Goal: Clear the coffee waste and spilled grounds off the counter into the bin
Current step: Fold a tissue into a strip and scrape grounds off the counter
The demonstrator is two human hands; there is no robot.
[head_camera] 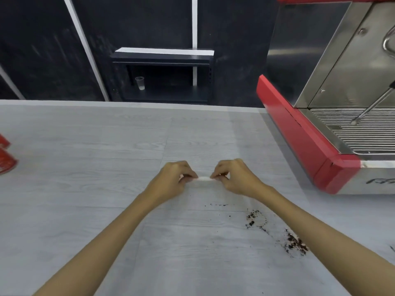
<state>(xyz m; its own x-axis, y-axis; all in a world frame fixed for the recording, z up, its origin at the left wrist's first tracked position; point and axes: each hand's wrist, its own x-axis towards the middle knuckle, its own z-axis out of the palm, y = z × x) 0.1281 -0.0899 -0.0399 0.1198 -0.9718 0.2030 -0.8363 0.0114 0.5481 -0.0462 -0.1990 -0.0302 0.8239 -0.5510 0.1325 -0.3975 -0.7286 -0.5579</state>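
The bench is a pale grey wood-grain surface. Behind it stands a dark panelled wall with white strips and a small black shelf holding a clear cup. A red and steel coffee machine occupies the right side. The left hand and right hand each pinch one end of a small white item (identity unclear) above the bench. Spilled grounds lie scattered near the right forearm.
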